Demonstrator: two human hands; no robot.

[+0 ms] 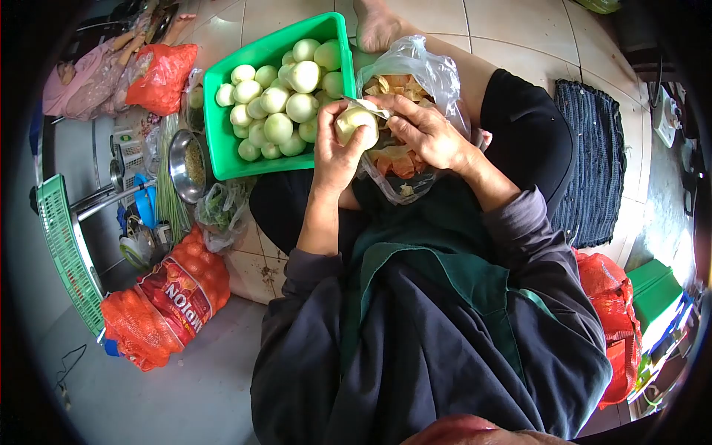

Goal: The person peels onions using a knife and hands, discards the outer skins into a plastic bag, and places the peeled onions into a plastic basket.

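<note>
My left hand is wrapped round a pale peeled-looking onion. A whitish flap of onion skin stands up from its top. My right hand is closed against the far side of the onion, its fingers pinching at the skin; any tool in it is hidden. Below both hands lies a clear plastic bag with brown and orange onion skins in it. Beside my left hand is a green plastic tub holding many pale peeled onions.
A red net sack of onions lies at the left, near a metal bowl and a bag of greens. A green crate stands further left. To the right are a dark woven mat and another red sack.
</note>
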